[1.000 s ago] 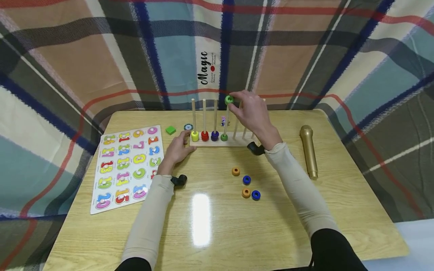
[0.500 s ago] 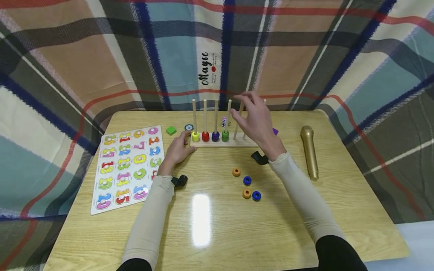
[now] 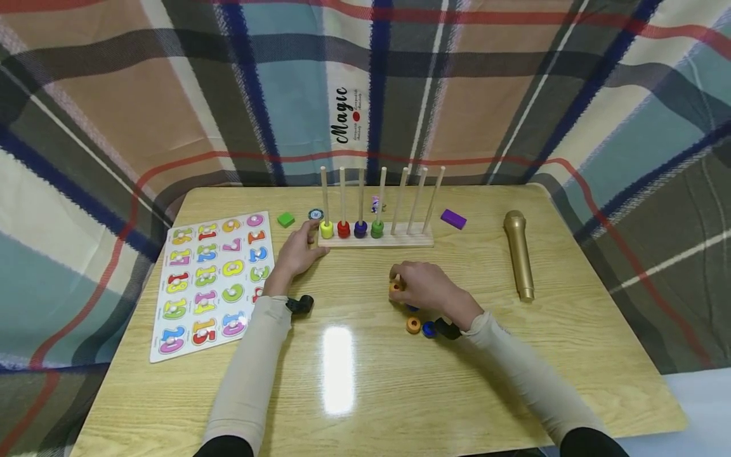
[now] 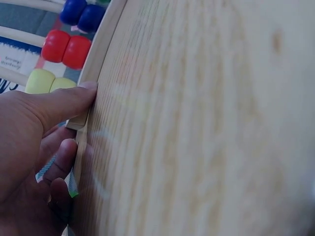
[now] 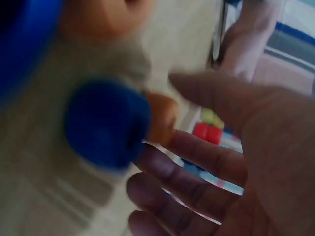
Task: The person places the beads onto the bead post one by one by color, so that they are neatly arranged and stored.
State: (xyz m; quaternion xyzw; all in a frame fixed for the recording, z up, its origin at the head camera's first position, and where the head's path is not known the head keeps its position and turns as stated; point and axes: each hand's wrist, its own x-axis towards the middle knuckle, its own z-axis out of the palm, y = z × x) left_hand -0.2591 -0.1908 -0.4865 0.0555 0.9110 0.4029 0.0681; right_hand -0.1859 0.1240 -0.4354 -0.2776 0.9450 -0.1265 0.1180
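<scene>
A wooden bead rack with upright pegs stands at the table's back middle. Its left pegs carry yellow beads, red beads, dark blue beads and green beads; the right pegs are bare. My left hand holds the rack's left end, thumb along the base's front edge, fingers behind. My right hand is low over the table, thumb and forefinger on either side of an orange bead. In the right wrist view the thumb is apart from this bead. A blue bead lies beside it.
Nearer me lie another orange bead and another blue bead. A number puzzle board lies left, a gold microphone-shaped object right. Behind are a green block, a purple block and a round disc.
My right hand let a green bead down onto the fourth peg, then came off the rack and down toward me to the loose orange bead. The left hand stayed at the rack's end.
</scene>
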